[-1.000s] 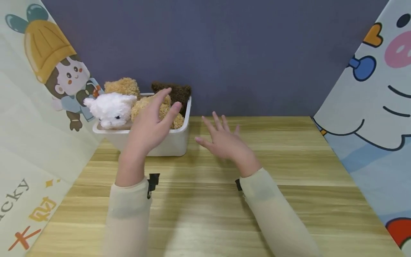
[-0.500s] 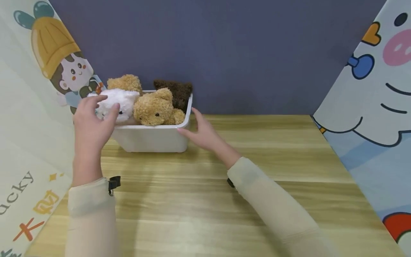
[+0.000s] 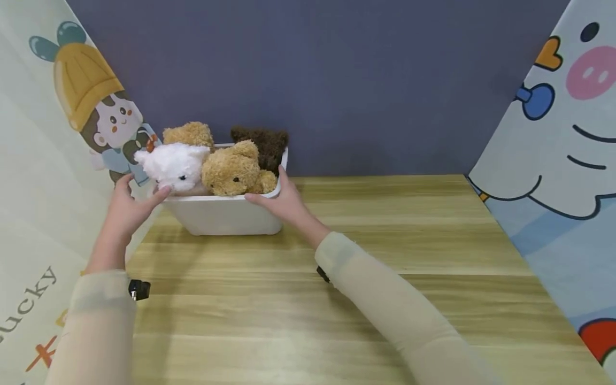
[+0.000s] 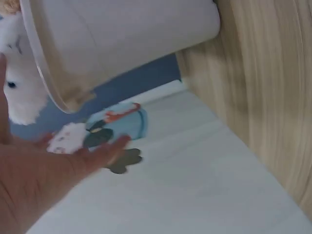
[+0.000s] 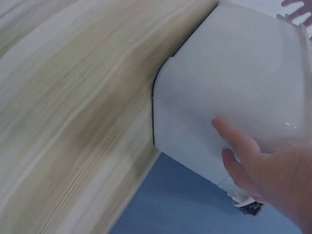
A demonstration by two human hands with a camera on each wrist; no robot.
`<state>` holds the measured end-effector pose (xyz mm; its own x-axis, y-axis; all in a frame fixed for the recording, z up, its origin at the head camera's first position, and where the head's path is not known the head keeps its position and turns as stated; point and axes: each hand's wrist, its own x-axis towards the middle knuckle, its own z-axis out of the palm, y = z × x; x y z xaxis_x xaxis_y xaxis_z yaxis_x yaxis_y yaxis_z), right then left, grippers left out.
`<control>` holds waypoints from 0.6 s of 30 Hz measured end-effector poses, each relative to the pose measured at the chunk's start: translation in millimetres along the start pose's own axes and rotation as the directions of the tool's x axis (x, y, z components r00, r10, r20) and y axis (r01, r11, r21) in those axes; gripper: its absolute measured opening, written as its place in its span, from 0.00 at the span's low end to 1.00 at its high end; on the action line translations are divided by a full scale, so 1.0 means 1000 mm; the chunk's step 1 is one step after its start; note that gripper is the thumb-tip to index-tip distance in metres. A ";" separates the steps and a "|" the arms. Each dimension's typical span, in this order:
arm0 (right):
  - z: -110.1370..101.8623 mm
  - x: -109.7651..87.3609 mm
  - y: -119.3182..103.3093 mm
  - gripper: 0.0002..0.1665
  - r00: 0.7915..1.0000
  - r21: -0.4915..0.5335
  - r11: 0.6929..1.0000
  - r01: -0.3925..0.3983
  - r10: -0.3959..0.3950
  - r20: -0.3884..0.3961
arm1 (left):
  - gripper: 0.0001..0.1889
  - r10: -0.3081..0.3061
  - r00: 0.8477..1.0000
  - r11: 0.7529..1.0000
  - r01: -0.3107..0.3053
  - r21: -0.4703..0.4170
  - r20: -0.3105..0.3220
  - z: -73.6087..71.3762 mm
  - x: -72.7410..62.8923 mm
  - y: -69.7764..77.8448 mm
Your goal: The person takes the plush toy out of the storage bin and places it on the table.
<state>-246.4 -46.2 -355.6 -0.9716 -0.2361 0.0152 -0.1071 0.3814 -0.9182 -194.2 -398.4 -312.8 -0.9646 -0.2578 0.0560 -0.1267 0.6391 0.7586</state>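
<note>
A white plastic bin (image 3: 226,216) stands on the table, holding several plush toys. In it are a white plush animal (image 3: 174,166), a tan teddy bear (image 3: 232,170), another tan plush (image 3: 190,135) and a dark brown plush (image 3: 264,143). My left hand (image 3: 126,207) is spread beside the bin's left end, its thumb overlapping the rim near the white plush in the head view. At the other end, my right hand (image 3: 289,204) has its thumb at the front rim. Extended fingers (image 5: 239,141) of that hand lie against the end wall in the right wrist view.
The wood-grain table (image 3: 361,315) extends to the front and right. A dark blue-grey panel (image 3: 361,85) rises behind the bin. Printed cartoon panels flank the table, the left panel (image 3: 38,176) close beside my left hand, the right panel (image 3: 544,155) farther off.
My left hand has moved left and down from over the toys to the bin's left end. My right hand has moved left from the bare table to the bin's right end. The bin stays put.
</note>
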 end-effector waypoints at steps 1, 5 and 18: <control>0.002 0.000 0.000 0.76 1.000 -0.006 1.000 -0.007 0.007 -0.003 | 0.63 0.014 0.999 1.000 -0.015 0.017 0.039 -0.001 0.003 -0.003; 0.007 0.000 0.000 0.76 1.000 -0.037 0.999 -0.026 0.026 -0.015 | 0.62 0.045 0.982 0.996 -0.059 0.072 0.181 -0.006 0.013 -0.010; 0.017 0.001 0.007 0.74 0.996 -0.005 1.000 -0.001 0.001 -0.086 | 0.58 0.107 0.970 0.977 -0.143 0.161 0.217 0.023 0.027 -0.010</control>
<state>-244.7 -59.1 -368.9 -0.9862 -0.1585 0.0484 -0.1071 0.3863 -0.9161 -224.6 -395.0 -334.0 -0.9997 -0.0245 -0.0059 -0.0227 0.7774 0.6286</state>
